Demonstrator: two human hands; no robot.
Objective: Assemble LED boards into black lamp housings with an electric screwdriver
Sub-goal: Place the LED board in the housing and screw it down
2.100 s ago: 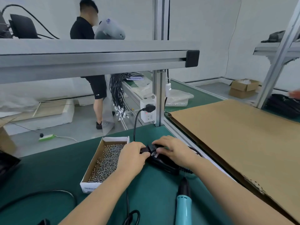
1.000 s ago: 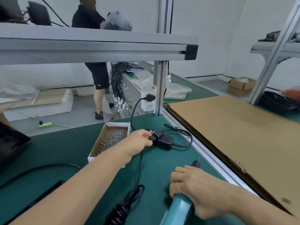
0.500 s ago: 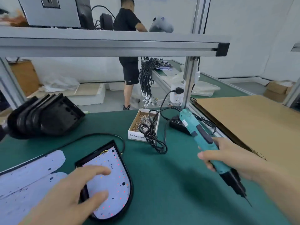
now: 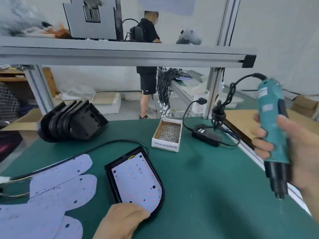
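Observation:
A black lamp housing [image 4: 110, 171] lies flat on the green bench with a white LED board [image 4: 136, 178] seated inside it. My left hand [image 4: 122, 219] rests on the near end of that board and housing, fingers laid over the edge. My right hand [image 4: 296, 156] grips a teal electric screwdriver [image 4: 271, 125] upright at the right, its black tip pointing down above the bench. Loose white LED boards [image 4: 57, 190] lie overlapped at the left. A stack of empty black housings [image 4: 72, 121] leans at the back left.
An open cardboard box of screws [image 4: 168, 133] stands mid-bench. A black power adapter [image 4: 207, 135] with coiled cord lies right of it, plugged into a socket on the aluminium post [image 4: 209, 94]. A shelf rail [image 4: 120, 56] crosses overhead. Brown cardboard [image 4: 241, 121] covers the right bench. A person stands beyond.
My right hand has raised the screwdriver from tilted to nearly upright, closer to me. My left hand has slid onto the near end of the board. The view has shifted slightly left.

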